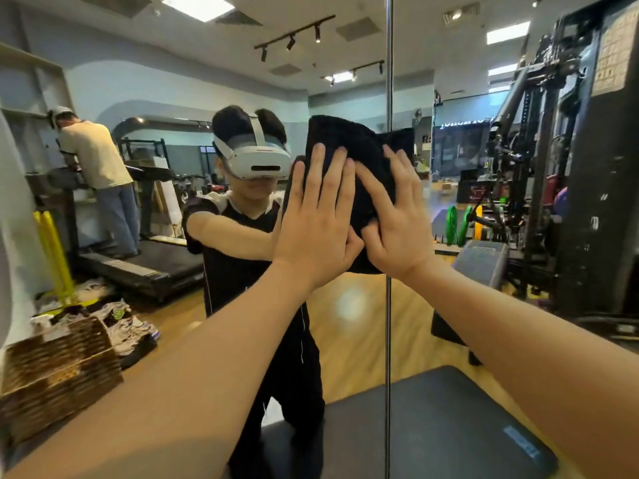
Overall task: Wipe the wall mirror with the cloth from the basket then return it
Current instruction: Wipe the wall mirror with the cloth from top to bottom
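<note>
1. At the near left, a woven basket (57, 371) sits low beside the mirror (345, 305), well apart from the hands.
2. Further left in the reflection, a person in a pale shirt (95, 155) stands on a treadmill (138, 264), with yellow posts (53, 250) nearer the basket.
3. In the middle, the mirror shows the reflection of the person wearing a white headset (257, 160) and dark clothes.
4. The left hand (316, 226) presses flat on the black cloth (359, 157), fingers straight and only slightly apart, palm toward the glass.
5. The cloth is held against the mirror at about head height, spread under both palms, with its top edge showing above the fingertips.
6. The right hand (397, 219) also presses flat on the cloth, fingers straight and a little spread; it lies just beside the left hand, thumbs close together.
7. A vertical seam (388, 323) in the mirror runs down behind the right hand.
8. At the right, the reflection shows a black weight machine (587, 167) and green plates (456, 224) on the floor; a dark mat (449, 426) lies near the bottom.
</note>
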### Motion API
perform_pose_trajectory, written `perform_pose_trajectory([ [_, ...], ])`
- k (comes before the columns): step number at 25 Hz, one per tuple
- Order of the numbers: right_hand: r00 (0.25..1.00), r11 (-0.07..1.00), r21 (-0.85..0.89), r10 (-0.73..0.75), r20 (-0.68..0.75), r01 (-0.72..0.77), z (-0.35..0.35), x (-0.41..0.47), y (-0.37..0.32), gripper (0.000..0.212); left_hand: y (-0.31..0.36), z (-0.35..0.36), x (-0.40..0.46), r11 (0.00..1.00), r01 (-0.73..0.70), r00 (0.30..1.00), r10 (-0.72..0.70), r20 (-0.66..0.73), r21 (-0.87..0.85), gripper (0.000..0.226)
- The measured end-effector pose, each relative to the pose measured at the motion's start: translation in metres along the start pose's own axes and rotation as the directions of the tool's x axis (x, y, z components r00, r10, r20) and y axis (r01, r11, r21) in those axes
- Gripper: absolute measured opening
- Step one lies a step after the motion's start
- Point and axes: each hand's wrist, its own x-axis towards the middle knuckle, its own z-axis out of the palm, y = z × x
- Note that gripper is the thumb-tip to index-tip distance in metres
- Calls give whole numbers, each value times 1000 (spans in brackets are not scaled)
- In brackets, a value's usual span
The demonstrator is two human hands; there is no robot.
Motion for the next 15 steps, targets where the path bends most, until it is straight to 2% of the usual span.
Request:
perform_pose_trajectory([
  [3,998,1000,0,11,54,-11,7,-33,-11,71,3,7,-31,1000,-24,999,23,47,16,78],
  [8,998,998,-21,66,2,-66,22,-29,-39,74,-19,0,-42,997,-56,996,52,79,56,77],
  [15,999,999,23,36,-14,-35,68,-24,-122,76,-95,-19,-101,994,-25,997,17,69,106,74],
])
